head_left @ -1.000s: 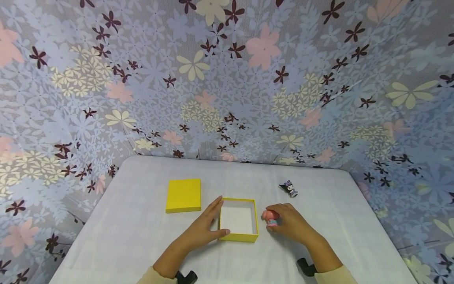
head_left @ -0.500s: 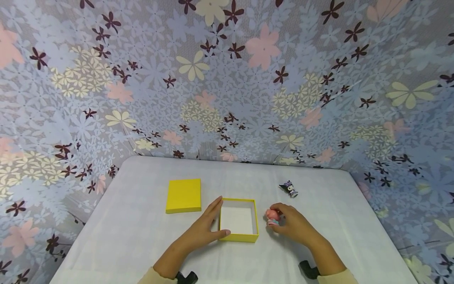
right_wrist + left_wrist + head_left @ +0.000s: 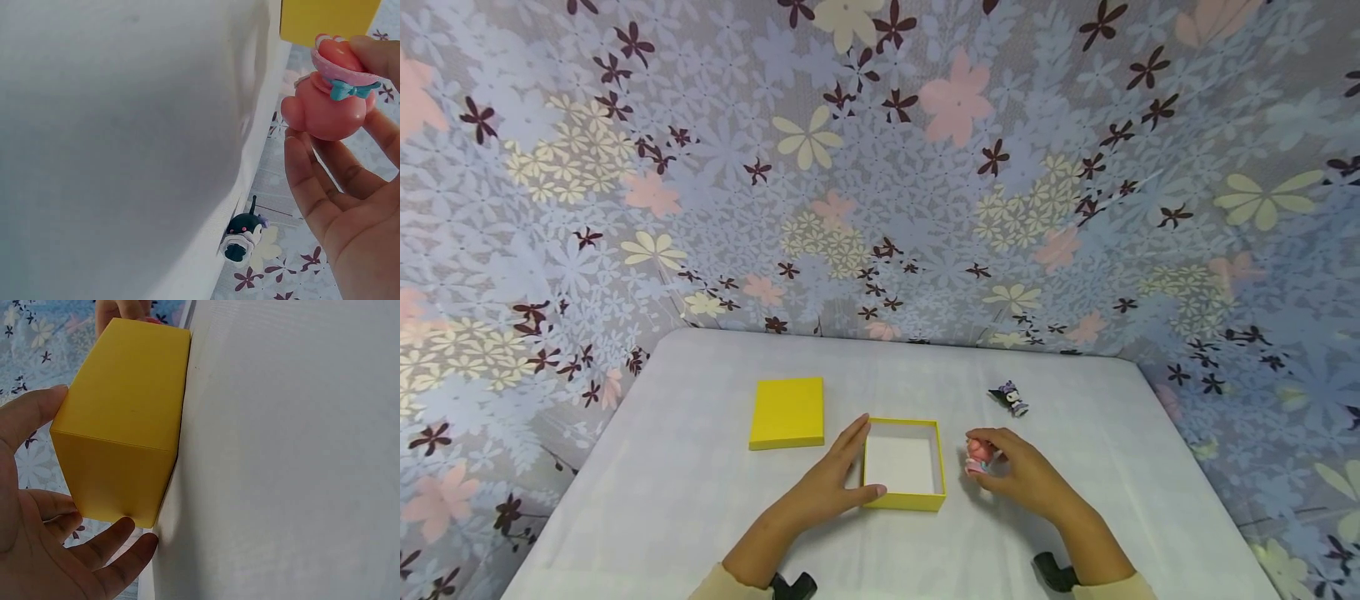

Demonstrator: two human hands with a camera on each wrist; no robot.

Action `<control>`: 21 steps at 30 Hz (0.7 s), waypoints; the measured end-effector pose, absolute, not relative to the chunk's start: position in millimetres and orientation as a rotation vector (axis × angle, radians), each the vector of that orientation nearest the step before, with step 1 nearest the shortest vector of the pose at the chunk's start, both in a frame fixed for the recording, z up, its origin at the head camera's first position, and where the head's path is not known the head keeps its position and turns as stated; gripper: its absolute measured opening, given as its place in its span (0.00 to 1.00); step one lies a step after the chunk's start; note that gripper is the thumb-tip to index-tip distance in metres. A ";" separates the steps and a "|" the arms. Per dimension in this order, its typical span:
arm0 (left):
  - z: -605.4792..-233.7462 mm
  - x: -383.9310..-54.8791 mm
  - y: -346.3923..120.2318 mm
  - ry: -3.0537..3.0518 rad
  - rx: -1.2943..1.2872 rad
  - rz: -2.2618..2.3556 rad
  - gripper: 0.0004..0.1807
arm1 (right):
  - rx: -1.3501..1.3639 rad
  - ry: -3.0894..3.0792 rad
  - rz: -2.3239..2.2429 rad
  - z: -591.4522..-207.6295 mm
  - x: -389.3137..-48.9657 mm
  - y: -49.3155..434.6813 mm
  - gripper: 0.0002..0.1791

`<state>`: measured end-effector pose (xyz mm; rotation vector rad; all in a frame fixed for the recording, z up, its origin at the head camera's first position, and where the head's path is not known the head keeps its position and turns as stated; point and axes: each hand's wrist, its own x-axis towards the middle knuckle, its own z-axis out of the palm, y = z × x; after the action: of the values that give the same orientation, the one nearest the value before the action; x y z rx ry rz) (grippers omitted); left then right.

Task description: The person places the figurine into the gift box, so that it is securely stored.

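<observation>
My right hand [image 3: 1026, 475] pinches a small coral-pink figurine [image 3: 331, 103] with a turquoise bow between thumb and fingertips, just right of an open yellow box. In the right wrist view, background shows between figurine and tabletop. The square box [image 3: 904, 502] has a white inside with nothing in it. Along its left side rests my left hand [image 3: 827, 492], thumb at the front rim and fingertips near the back-left corner. The left wrist view has those spread fingers touching the yellow outer walls [image 3: 119, 475].
A flat yellow lid [image 3: 787, 414] lies behind and left of the box. Back right, a small black-and-white figurine [image 3: 1011, 399] lies on the white-covered table [image 3: 700, 492]. A flowered cloth [image 3: 880, 167] stands behind the table. Dark wrist-camera mounts [image 3: 1055, 572] sit by the forearms.
My right hand has shifted slightly right, away from the box, carrying the pink figurine and turning it a little. My left hand and the box have stayed in place.
</observation>
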<state>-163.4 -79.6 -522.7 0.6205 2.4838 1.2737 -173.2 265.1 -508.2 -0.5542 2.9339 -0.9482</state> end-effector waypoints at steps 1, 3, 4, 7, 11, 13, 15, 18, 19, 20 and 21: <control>-522.6 -163.2 -79.9 2.481 0.621 1.278 0.55 | -0.548 2.929 -0.961 -508.2 -173.2 264.7 0.33; -522.9 -163.2 -80.3 2.475 0.625 1.283 0.55 | -0.525 2.925 -0.980 -508.0 -173.0 264.1 0.33; -522.7 -163.2 -80.4 2.470 0.625 1.287 0.55 | -0.511 2.927 -0.980 -507.9 -173.0 263.8 0.33; -522.8 -163.1 -80.8 2.461 0.622 1.298 0.55 | -0.468 2.933 -0.952 -507.1 -172.9 263.2 0.33; -523.3 -163.3 -81.3 2.460 0.624 1.300 0.56 | -0.402 2.924 -0.930 -505.5 -172.9 263.5 0.32; -523.6 -163.4 -81.4 2.463 0.630 1.296 0.56 | -0.378 2.918 -0.938 -505.0 -172.5 264.1 0.32; -523.8 -163.4 -81.5 2.469 0.636 1.293 0.56 | -0.382 2.918 -0.958 -505.2 -171.9 265.0 0.33; -524.1 -163.6 -81.4 2.471 0.637 1.291 0.56 | -0.418 2.932 -1.015 -506.2 -170.9 266.1 0.33; -524.0 -163.6 -81.5 2.471 0.635 1.291 0.56 | -0.438 2.933 -1.037 -506.5 -170.6 266.3 0.33; -524.1 -163.6 -81.5 2.471 0.634 1.292 0.56 | -0.468 2.932 -1.061 -506.8 -170.5 266.5 0.34; -524.2 -163.8 -81.6 2.471 0.633 1.291 0.56 | -0.485 2.927 -1.087 -506.7 -170.4 266.4 0.34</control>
<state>-163.8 -81.6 -524.2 0.6325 2.4708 1.2912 -170.4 266.4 -506.7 -0.4854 2.9274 -1.0866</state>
